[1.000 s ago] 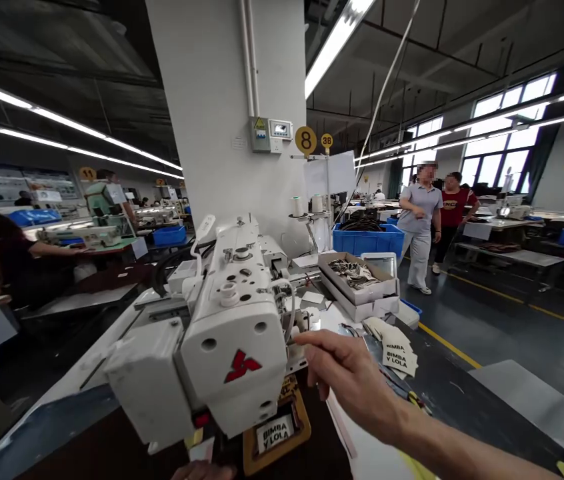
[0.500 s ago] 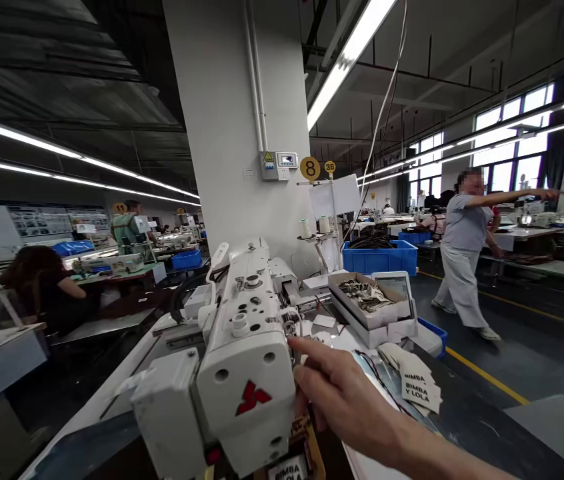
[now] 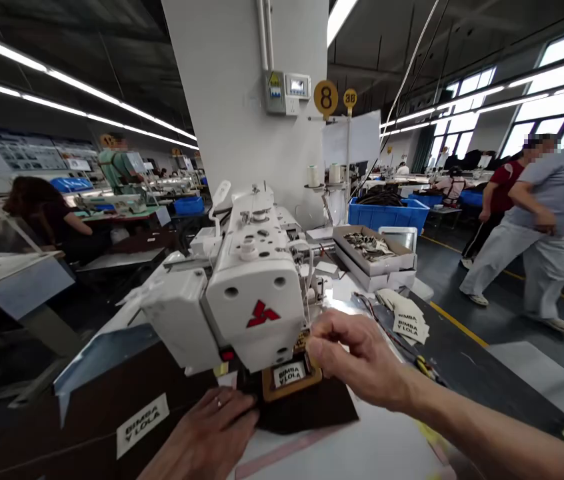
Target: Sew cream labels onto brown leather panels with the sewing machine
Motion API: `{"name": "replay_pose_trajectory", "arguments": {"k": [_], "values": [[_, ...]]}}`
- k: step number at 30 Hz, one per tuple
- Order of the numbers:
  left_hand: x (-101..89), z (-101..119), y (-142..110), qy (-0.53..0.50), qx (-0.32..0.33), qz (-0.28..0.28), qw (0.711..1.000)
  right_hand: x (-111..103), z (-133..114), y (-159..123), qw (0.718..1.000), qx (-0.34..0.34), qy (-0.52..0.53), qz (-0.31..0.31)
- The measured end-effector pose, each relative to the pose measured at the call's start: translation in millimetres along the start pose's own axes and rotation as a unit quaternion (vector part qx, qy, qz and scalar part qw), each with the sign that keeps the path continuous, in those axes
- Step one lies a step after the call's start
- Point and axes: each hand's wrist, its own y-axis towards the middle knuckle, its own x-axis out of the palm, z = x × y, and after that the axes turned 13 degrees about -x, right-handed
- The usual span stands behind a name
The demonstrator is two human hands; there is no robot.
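- Label [image 3: 290, 375], head view: set print-up inside the yellow frame [image 3: 292, 392], just below the front of the white machine [image 3: 257, 293], with dark cloth [image 3: 312, 413] spread around.
- Main change over the last half-second: right hand [image 3: 349, 350] drawn away from the machine's side, now lower, beside the frame's right edge, forefinger curled in instead of stretched out.
- Thumb and forefinger of that hand close together; no telling what, if anything, pinched between them.
- Left hand [image 3: 219, 423] back in sight after a moment out of the picture: palm down, fingers loosely spread on the cloth, tips just beside the frame's left edge, no grip visible.
- Hands apart from each other, one on each side of the frame.
- Label now whole in sight, no longer cut by the bottom edge; spare label [image 3: 143, 425] also newly in sight, flat on the cloth at left.
- Meaning for the work, as a judgement: attention probably on frame and cloth now, rather than on the machine's side.
- Beyond the right hand: loose labels [image 3: 409, 323] in a fanned pile, box [image 3: 392, 266] of small pieces behind, both apparently untouched.
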Motion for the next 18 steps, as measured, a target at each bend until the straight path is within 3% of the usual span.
{"name": "replay_pose_trajectory", "arguments": {"k": [3,7,9,14,18], "values": [[-0.2,4,-4,-0.051,-0.045,-0.027,0.997,-7,-1,-15,0.995,-0.071,-0.052,-0.042],[9.3,9,-14,-0.101,-0.071,-0.044,0.991,-20,4,-29,0.986,-0.085,-0.146,-0.007],[11.2,12,-17,-0.127,-0.082,-0.046,0.987,-21,8,-42,0.973,-0.091,-0.205,-0.053],[0.5,17,-12,-0.124,-0.083,-0.038,0.988,-3,20,-89,0.911,-0.068,-0.303,-0.271],[-17.5,19,-20,-0.075,-0.009,-0.064,0.995,5,20,-111,0.896,-0.046,-0.345,-0.275]]}}
